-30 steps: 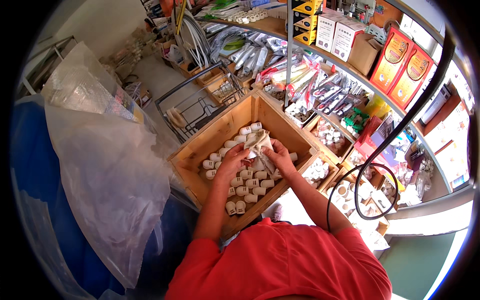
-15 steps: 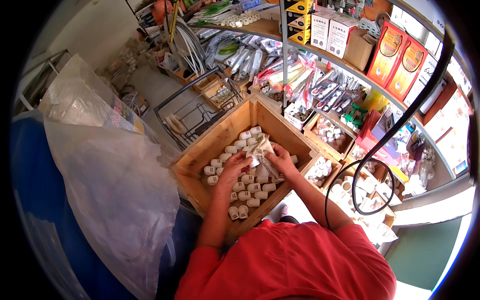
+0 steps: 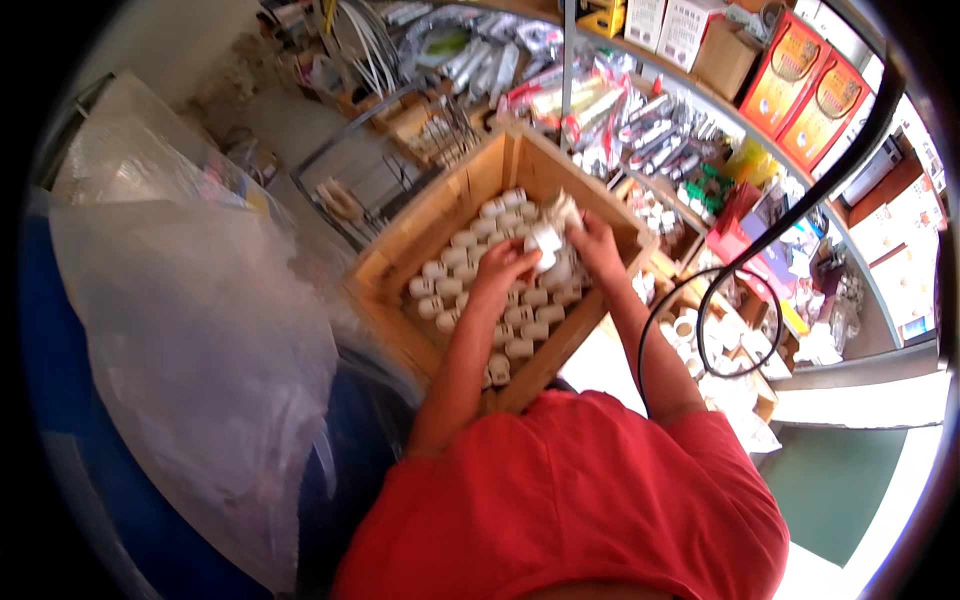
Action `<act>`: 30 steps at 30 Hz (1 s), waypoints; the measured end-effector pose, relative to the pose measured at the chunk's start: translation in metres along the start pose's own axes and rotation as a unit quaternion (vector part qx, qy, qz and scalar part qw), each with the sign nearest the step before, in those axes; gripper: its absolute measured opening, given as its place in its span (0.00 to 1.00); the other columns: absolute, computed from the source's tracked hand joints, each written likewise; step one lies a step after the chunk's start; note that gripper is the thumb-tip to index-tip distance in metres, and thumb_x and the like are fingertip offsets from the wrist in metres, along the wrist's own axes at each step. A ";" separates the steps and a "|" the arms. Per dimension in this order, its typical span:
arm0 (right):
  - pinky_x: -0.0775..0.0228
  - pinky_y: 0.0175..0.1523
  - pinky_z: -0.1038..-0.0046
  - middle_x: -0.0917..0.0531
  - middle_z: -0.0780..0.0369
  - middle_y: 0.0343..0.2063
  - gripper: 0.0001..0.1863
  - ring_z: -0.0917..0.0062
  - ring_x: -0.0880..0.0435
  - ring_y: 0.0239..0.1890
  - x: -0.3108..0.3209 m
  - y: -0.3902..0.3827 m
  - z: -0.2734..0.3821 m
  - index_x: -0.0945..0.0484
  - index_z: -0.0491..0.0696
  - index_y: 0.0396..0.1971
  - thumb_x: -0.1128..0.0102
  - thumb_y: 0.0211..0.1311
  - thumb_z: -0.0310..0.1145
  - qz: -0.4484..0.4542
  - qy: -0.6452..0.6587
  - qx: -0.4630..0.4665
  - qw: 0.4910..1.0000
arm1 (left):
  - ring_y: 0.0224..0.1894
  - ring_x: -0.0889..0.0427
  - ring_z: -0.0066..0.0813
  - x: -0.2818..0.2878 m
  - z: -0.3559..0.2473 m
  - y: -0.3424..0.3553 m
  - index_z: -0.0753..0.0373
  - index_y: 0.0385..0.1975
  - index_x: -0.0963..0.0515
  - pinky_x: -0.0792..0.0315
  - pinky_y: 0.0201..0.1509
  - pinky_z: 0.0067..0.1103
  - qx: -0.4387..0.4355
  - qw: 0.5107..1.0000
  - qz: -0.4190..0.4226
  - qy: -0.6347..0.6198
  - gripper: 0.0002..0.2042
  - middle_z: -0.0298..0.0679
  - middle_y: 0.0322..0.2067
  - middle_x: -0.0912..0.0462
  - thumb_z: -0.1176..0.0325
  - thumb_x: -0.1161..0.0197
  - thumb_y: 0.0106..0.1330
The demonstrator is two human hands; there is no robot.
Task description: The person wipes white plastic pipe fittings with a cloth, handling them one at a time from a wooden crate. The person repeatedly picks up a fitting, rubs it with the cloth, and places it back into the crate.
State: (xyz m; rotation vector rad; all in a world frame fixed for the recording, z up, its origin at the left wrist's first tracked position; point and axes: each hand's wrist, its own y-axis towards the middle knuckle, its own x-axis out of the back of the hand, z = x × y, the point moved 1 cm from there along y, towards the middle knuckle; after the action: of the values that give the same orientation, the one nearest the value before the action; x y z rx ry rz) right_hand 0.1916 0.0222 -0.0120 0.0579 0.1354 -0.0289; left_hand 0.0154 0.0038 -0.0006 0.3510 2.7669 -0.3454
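Note:
Over a wooden box (image 3: pixel 395 262) I hold a white plastic pipe fitting (image 3: pixel 543 243) and a pale, grubby cloth (image 3: pixel 563 212). My left hand (image 3: pixel 506 268) pinches the fitting from its left side. The fingers of my right hand (image 3: pixel 596 245) are closed on the cloth, which bunches up against the fitting and hangs down below it. Beneath my hands, many similar white pipe fittings (image 3: pixel 462 240) lie in rough rows on the box's bottom. My hands and forearms hide part of them, and the picture is somewhat blurred.
Clear plastic sheeting (image 3: pixel 190 350) covers a blue thing at left. Beyond the box stands a black metal frame (image 3: pixel 345 140). Shelves at right carry red boxes (image 3: pixel 790 75), packaged goods and bins of fittings. A black cable (image 3: pixel 800 225) loops down at right.
The view has shifted, so the box sits higher in the picture. The fitting shows more fully out of the cloth, and my hands have moved slightly right within the box.

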 end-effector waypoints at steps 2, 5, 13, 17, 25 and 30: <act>0.34 0.39 0.81 0.23 0.66 0.31 0.10 0.84 0.27 0.32 0.001 0.002 0.003 0.28 0.43 0.37 0.47 0.55 0.30 -0.047 0.037 -0.036 0.998 | 0.21 0.29 0.17 -0.006 -0.005 -0.002 0.67 0.38 0.28 0.34 0.25 0.14 0.008 0.998 0.063 -0.029 0.13 0.31 0.23 0.25 0.69 0.38 0.55; 0.31 0.39 0.78 0.22 0.62 0.34 0.12 0.79 0.23 0.34 -0.003 0.002 0.017 0.29 0.42 0.41 0.51 0.58 0.30 -0.062 0.193 -0.021 0.979 | 0.21 0.29 0.17 -0.012 -0.010 -0.003 0.66 0.38 0.28 0.34 0.26 0.15 -0.004 0.994 0.088 -0.063 0.12 0.31 0.23 0.26 0.68 0.39 0.56; 0.31 0.42 0.79 0.22 0.63 0.36 0.14 0.81 0.23 0.36 -0.007 -0.013 0.031 0.30 0.44 0.43 0.50 0.57 0.29 0.097 0.252 0.016 0.963 | 0.20 0.29 0.18 -0.005 -0.009 -0.003 0.63 0.36 0.27 0.34 0.26 0.16 0.003 0.996 0.059 -0.069 0.10 0.30 0.23 0.26 0.65 0.42 0.58; 0.35 0.44 0.82 0.24 0.69 0.35 0.11 0.85 0.27 0.38 -0.016 -0.020 0.033 0.29 0.46 0.40 0.45 0.56 0.27 0.098 0.196 -0.003 0.976 | 0.19 0.30 0.17 -0.005 -0.015 -0.007 0.61 0.32 0.26 0.34 0.24 0.16 0.014 0.998 0.052 -0.032 0.07 0.28 0.22 0.28 0.66 0.41 0.58; 0.33 0.41 0.80 0.23 0.65 0.35 0.11 0.83 0.25 0.35 -0.011 -0.012 0.019 0.30 0.44 0.41 0.48 0.58 0.30 0.042 0.193 -0.009 0.980 | 0.22 0.30 0.14 -0.007 -0.007 -0.002 0.67 0.38 0.28 0.34 0.25 0.12 -0.067 0.992 0.081 0.067 0.13 0.30 0.26 0.25 0.70 0.37 0.54; 0.32 0.40 0.80 0.22 0.64 0.34 0.12 0.81 0.24 0.34 -0.007 -0.010 0.021 0.30 0.43 0.42 0.50 0.59 0.31 -0.034 0.214 -0.047 0.975 | 0.19 0.31 0.13 -0.012 -0.007 0.002 0.68 0.40 0.29 0.34 0.21 0.12 -0.110 0.988 0.027 0.101 0.16 0.31 0.26 0.25 0.69 0.36 0.54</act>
State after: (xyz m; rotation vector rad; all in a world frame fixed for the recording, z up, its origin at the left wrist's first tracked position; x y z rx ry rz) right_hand 0.1873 0.0114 0.0090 -0.0360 0.5700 -0.0776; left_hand 0.0249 0.0049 0.0096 0.4229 2.9472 0.0126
